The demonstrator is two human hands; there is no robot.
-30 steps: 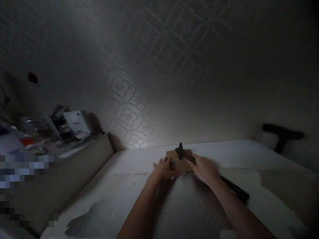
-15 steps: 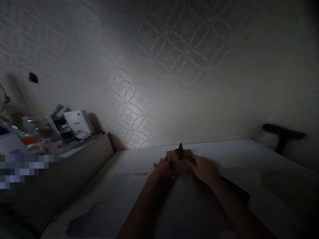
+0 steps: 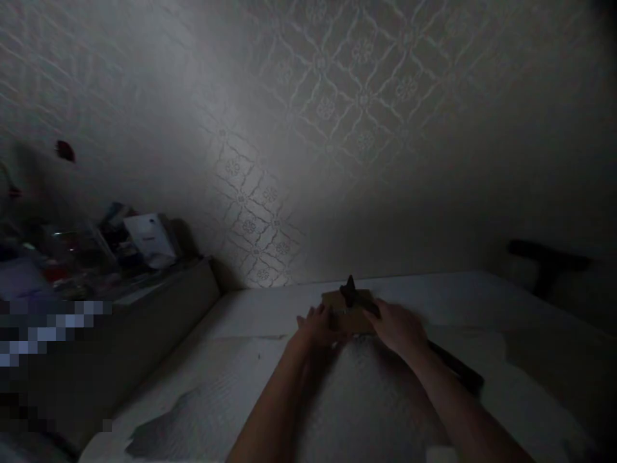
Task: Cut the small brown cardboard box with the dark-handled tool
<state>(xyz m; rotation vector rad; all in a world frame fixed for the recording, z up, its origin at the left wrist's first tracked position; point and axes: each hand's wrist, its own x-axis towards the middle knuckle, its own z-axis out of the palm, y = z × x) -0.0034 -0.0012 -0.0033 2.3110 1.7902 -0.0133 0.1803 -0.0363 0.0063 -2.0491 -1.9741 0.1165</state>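
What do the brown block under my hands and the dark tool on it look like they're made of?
Brown block: flat, matt tan faces suggest wood or cardboard; too dim to settle. Dark tool: black, dull finish, possibly metal with a long handle, under the right hand. Left hand touches the block's edge.
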